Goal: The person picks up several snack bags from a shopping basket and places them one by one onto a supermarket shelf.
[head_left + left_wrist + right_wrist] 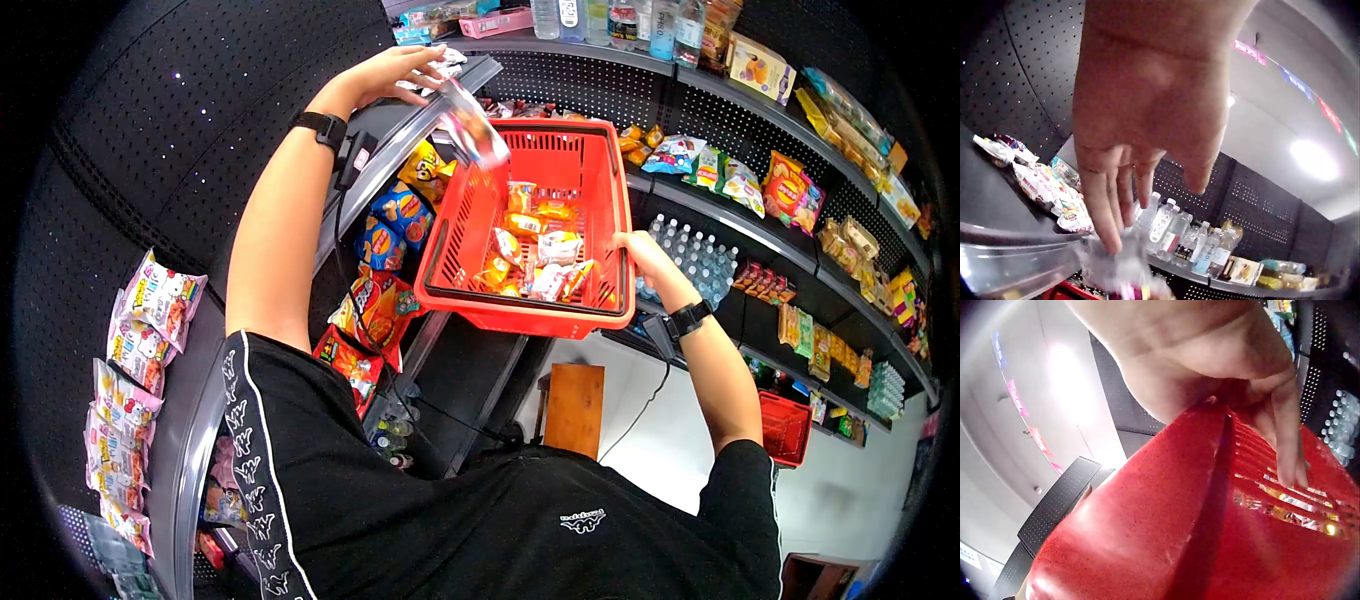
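My left hand is over the upper shelf edge, fingers extended and loosely spread. Just past its fingertips a clear-and-white packet shows blurred above the left side of the red basket. In the left wrist view the blurred packet lies below the fingertips of the hand; contact cannot be told. My right hand grips the basket's right rim, its fingers over the slotted wall in the right wrist view, where the hand partly hides the rim. Several small orange and white snack packs lie inside the basket.
A shelf edge runs along the basket's left, with chip bags below it. Bottles and snacks line the curved shelves behind and right. A wooden stool and another red basket stand lower down.
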A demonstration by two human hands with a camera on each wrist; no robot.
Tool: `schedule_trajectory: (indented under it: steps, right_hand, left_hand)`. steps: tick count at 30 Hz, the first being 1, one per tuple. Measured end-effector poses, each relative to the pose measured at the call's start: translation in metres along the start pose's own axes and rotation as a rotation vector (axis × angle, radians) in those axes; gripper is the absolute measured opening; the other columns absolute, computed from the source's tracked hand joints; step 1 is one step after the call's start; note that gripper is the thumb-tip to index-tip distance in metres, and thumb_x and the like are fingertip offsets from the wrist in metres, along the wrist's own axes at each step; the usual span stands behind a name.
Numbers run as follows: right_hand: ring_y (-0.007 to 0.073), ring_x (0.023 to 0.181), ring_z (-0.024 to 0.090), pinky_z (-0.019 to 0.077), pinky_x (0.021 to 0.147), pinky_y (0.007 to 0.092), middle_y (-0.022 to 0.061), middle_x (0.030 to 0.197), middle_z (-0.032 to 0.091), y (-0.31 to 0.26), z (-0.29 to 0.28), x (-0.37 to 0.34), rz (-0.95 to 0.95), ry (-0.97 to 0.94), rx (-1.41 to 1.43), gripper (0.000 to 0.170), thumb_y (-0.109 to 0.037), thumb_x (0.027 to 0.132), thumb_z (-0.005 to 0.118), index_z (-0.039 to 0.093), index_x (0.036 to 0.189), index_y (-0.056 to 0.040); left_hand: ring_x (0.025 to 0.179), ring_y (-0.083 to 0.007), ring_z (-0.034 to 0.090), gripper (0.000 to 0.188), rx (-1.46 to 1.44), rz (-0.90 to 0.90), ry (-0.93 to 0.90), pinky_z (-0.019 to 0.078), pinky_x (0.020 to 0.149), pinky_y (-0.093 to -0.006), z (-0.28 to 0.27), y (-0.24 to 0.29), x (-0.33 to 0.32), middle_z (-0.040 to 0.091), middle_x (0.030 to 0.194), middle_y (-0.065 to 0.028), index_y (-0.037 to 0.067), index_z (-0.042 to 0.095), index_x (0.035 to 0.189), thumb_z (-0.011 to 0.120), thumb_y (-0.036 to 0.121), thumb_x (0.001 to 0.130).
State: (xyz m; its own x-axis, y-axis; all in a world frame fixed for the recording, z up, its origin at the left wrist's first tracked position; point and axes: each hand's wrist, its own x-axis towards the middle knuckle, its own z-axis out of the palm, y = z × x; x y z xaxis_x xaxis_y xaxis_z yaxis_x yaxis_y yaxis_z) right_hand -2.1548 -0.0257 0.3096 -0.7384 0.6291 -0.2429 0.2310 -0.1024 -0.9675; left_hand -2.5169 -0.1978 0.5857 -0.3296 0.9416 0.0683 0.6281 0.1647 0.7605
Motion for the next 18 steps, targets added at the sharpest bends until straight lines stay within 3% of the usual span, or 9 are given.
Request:
schedule_trajectory:
  steps: [3, 8, 11, 12, 13, 15, 16, 18]
  right_hand:
    - [0.017, 0.05, 0.063, 0.0497, 0.041, 0.0274, 0.0078, 0.068, 0.067, 0.005, 0.0, 0.005, -0.01, -0.022, 0.008, 0.024, -0.021, 0.077, 0.057, 0.067, 0.085, -0.001]
    - [0.0205, 0.057, 0.068, 0.054, 0.047, 0.0299, 0.0108, 0.074, 0.069, 0.012, 0.002, 0.009, 0.03, -0.02, -0.003, 0.027, -0.021, 0.076, 0.058, 0.067, 0.09, 0.0001]
    - [0.0211, 0.059, 0.069, 0.0555, 0.05, 0.0305, 0.0118, 0.075, 0.069, 0.005, 0.007, -0.001, 0.035, -0.004, 0.01, 0.027, -0.021, 0.076, 0.058, 0.067, 0.09, 0.0012]
    - [0.021, 0.058, 0.068, 0.056, 0.051, 0.0303, 0.0116, 0.075, 0.069, 0.003, 0.009, -0.004, 0.051, 0.013, 0.017, 0.027, -0.021, 0.077, 0.057, 0.066, 0.088, 0.0017]
    - [0.0208, 0.058, 0.068, 0.0559, 0.051, 0.0301, 0.0113, 0.074, 0.069, 0.006, 0.008, -0.003, 0.051, 0.012, 0.036, 0.027, -0.021, 0.077, 0.057, 0.066, 0.088, 0.0015]
    - [0.0204, 0.057, 0.068, 0.0556, 0.05, 0.0297, 0.0107, 0.074, 0.069, 0.016, 0.002, 0.001, 0.05, 0.012, 0.072, 0.026, -0.021, 0.077, 0.057, 0.066, 0.087, 0.0012]
    - [0.0195, 0.056, 0.067, 0.0547, 0.049, 0.0286, 0.01, 0.073, 0.068, 0.018, 0.001, -0.001, 0.046, 0.014, 0.098, 0.025, -0.021, 0.078, 0.057, 0.066, 0.086, 0.0005]
    - [0.0187, 0.055, 0.067, 0.0532, 0.046, 0.0277, 0.0095, 0.071, 0.068, 0.023, -0.005, -0.003, 0.054, 0.016, 0.073, 0.024, -0.02, 0.078, 0.057, 0.066, 0.085, 0.0001]
  left_hand:
    - [0.113, -0.0217, 0.058, 0.051, -0.026, 0.004, 0.08, 0.0587, 0.081, -0.0346, -0.007, -0.01, 0.007, 0.056, 0.124, -0.0145, 0.006, 0.052, 0.132, 0.049, 0.044, 0.097]
    - [0.104, -0.0202, 0.06, 0.04, 0.248, -0.113, 0.302, 0.0565, 0.073, -0.0395, -0.034, -0.043, 0.017, 0.063, 0.115, -0.0084, 0.011, 0.061, 0.123, 0.054, 0.037, 0.094]
    - [0.103, -0.0222, 0.06, 0.047, 0.519, -0.147, 0.363, 0.0545, 0.073, -0.0388, -0.068, -0.081, 0.033, 0.064, 0.115, -0.0128, 0.008, 0.06, 0.124, 0.061, 0.036, 0.086]
    - [0.106, -0.0254, 0.061, 0.052, 0.527, -0.134, 0.404, 0.0526, 0.08, -0.0381, -0.085, -0.11, 0.049, 0.065, 0.114, -0.0162, 0.008, 0.06, 0.125, 0.065, 0.038, 0.083]
    - [0.118, -0.0308, 0.055, 0.062, 0.631, -0.135, 0.373, 0.0467, 0.095, -0.0421, -0.088, -0.112, 0.047, 0.059, 0.126, -0.0188, 0.01, 0.055, 0.131, 0.066, 0.043, 0.08]
    - [0.131, -0.0352, 0.044, 0.072, 0.76, -0.344, 0.377, 0.0369, 0.107, -0.0451, -0.086, -0.115, 0.051, 0.047, 0.139, -0.0204, 0.017, 0.048, 0.139, 0.068, 0.05, 0.078]
    - [0.137, -0.0371, 0.035, 0.08, 0.802, -0.443, 0.312, 0.0337, 0.109, -0.0477, -0.095, -0.125, 0.062, 0.036, 0.148, -0.02, 0.024, 0.042, 0.144, 0.068, 0.055, 0.075]
    - [0.134, -0.0331, 0.042, 0.079, 0.877, -0.476, 0.259, 0.0361, 0.108, -0.0453, -0.104, -0.142, 0.074, 0.041, 0.147, -0.0144, 0.026, 0.04, 0.145, 0.068, 0.053, 0.077]
